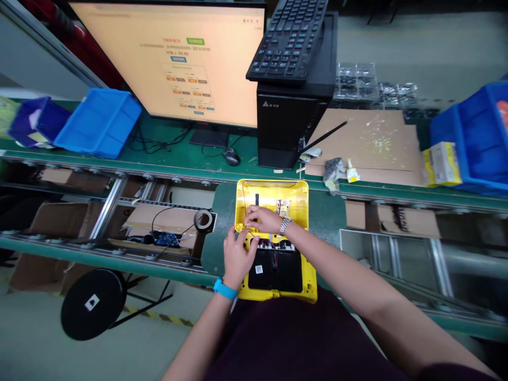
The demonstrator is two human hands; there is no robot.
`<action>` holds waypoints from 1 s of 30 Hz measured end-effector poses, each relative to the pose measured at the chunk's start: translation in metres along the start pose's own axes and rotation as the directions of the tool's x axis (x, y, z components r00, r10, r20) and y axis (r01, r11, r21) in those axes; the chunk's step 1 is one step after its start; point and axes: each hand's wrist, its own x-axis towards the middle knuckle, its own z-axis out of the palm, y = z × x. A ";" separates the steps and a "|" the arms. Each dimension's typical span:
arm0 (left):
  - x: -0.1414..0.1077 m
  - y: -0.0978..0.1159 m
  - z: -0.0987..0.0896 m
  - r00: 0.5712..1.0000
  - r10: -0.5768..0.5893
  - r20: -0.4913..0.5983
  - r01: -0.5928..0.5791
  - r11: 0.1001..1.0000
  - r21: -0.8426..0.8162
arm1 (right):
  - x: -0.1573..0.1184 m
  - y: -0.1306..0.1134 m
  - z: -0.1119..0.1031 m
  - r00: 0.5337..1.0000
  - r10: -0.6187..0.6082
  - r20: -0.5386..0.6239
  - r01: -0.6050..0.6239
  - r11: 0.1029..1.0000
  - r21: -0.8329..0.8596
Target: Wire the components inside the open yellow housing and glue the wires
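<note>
The left hand (238, 257), closed on the edge of the yellow plastic housing (273, 197), steadies it on the green mat (226, 211) while the right hand (262, 219) pinches a thin wire (244, 203).

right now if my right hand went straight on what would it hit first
Your right hand points left across the yellow plastic housing, so its left wall looks like the first thing it would meet, though depth is hard to judge.
</note>
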 end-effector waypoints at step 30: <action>-0.005 -0.007 0.007 1.000 0.003 -0.003 -0.003 0.999 -0.040 | 0.015 0.002 0.003 0.998 0.014 -0.061 -0.009 0.998 0.069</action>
